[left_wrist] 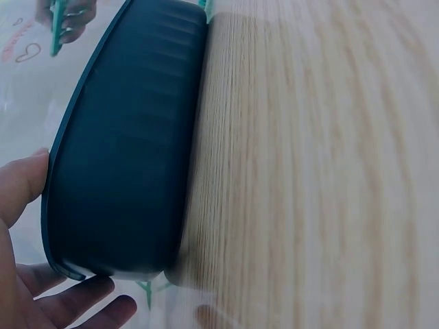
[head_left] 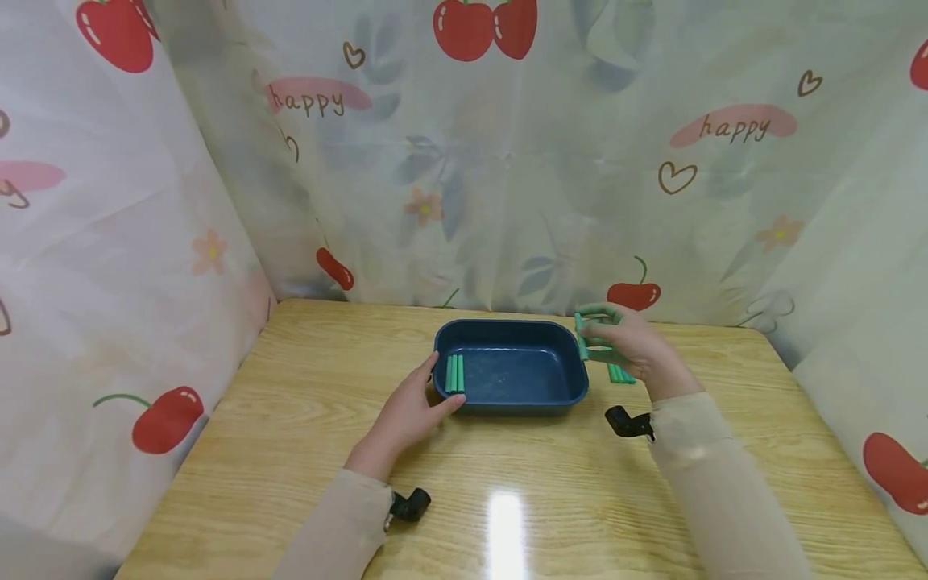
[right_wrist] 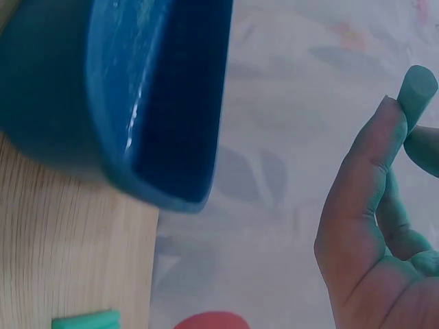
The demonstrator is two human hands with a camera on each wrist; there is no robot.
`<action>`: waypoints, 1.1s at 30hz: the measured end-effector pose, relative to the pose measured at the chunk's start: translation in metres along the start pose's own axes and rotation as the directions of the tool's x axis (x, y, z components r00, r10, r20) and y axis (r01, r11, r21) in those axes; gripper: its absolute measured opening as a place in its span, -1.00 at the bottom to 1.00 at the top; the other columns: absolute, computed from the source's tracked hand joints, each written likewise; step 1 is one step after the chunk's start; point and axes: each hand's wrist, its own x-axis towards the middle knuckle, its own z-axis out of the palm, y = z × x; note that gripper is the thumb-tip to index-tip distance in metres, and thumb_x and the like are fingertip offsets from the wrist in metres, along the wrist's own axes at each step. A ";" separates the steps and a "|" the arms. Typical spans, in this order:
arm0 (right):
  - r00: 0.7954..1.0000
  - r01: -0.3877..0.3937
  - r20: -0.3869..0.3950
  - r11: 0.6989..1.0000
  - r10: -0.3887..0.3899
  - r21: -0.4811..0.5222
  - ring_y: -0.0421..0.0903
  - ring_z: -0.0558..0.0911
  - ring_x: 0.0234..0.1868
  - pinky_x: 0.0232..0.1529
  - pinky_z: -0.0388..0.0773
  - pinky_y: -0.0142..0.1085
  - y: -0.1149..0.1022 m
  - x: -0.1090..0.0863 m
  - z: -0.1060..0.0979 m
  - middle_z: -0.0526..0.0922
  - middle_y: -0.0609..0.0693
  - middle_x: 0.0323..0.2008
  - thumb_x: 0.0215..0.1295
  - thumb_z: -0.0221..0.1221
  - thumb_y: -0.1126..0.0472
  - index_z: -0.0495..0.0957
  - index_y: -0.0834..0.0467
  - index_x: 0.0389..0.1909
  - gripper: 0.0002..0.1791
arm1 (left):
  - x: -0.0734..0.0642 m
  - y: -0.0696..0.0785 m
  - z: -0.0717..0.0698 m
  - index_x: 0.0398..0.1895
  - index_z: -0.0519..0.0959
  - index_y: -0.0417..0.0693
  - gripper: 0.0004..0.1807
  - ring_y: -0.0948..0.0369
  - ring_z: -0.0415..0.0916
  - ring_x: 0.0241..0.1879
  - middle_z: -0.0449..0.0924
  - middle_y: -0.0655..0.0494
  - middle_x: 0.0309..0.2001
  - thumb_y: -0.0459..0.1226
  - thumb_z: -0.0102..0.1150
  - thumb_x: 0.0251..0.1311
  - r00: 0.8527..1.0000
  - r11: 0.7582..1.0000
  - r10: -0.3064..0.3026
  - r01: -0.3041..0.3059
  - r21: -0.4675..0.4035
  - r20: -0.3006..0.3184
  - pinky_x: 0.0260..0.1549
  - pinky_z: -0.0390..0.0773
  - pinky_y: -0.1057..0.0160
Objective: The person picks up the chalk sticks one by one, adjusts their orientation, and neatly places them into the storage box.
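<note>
At a wood-grain table (head_left: 275, 419) backed by cherry-print curtains (head_left: 507, 201), my right grip (head_left: 632, 342) pinches a green stick (right_wrist: 418, 94) beside the right end of the blue tub (head_left: 518, 408); my left grip (head_left: 412, 404), fingers spread, touches its left end.

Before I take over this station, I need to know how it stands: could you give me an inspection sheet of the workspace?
Surface: wood-grain table, with a bright glare patch at the near side.
Job's things: dark blue rectangular tub; three green sticks inside its left end; further green sticks on the table to its right, partly hidden.
Clutter: nothing seen.
Hands: left hand holds the tub's near-left corner; right hand pinches one green stick, raised by the tub's right end.
Cables: nothing seen.
Surroundings: cherry-print curtain behind and at both sides.
</note>
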 end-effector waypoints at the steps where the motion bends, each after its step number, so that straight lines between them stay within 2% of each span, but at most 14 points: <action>1: 1.000 0.002 0.005 1.000 -0.003 0.001 0.02 0.56 -0.08 -0.09 0.63 -0.23 -0.001 0.001 0.002 0.41 0.14 0.06 0.43 0.10 0.34 0.16 0.35 0.44 -0.39 | 0.000 0.000 0.000 0.62 0.00 0.17 0.00 -0.01 0.08 0.51 0.09 0.00 0.55 0.16 0.29 0.23 1.000 1.000 0.000 0.000 0.001 0.001 0.39 0.20 -0.15; 5: 1.000 0.012 0.018 1.000 -0.012 0.002 0.04 0.53 -0.04 -0.07 0.61 -0.23 -0.004 0.003 0.011 0.41 0.13 0.08 0.44 0.10 0.34 0.18 0.35 0.42 -0.40 | 0.000 -0.001 0.001 0.62 0.00 0.17 0.00 -0.01 0.08 0.51 0.09 0.01 0.55 0.16 0.28 0.23 1.000 1.000 0.002 -0.002 0.003 0.000 0.39 0.21 -0.14; 13: 0.999 0.024 0.030 0.999 -0.025 0.042 -0.02 0.53 -0.17 -0.16 0.64 -0.23 -0.004 0.009 0.029 0.43 0.13 -0.02 0.40 0.10 0.38 0.21 0.37 0.39 -0.42 | 0.001 -0.002 0.001 0.62 0.01 0.17 0.00 -0.01 0.09 0.51 0.10 0.01 0.55 0.16 0.29 0.22 1.000 1.000 -0.001 0.001 0.003 -0.006 0.38 0.22 -0.14; 21: 1.000 -0.010 0.001 0.998 0.010 0.064 -0.06 0.55 -0.20 -0.22 0.66 -0.24 0.000 0.018 0.047 0.44 0.11 -0.07 0.38 0.11 0.39 0.24 0.36 0.38 -0.43 | 0.001 -0.002 0.001 0.62 0.00 0.18 0.00 0.00 0.09 0.50 0.10 0.01 0.55 0.17 0.29 0.22 1.000 1.000 0.005 -0.005 0.002 -0.004 0.39 0.21 -0.14; 33: 1.000 0.001 -0.005 0.995 -0.001 0.103 -0.12 0.58 -0.25 -0.26 0.67 -0.27 0.008 0.031 0.075 0.49 0.06 -0.13 0.37 0.14 0.39 0.30 0.35 0.37 -0.44 | 0.002 -0.002 0.000 0.62 0.00 0.16 0.00 -0.01 0.08 0.51 0.10 -0.01 0.55 0.16 0.28 0.23 1.000 1.000 0.016 -0.016 0.004 -0.002 0.39 0.20 -0.14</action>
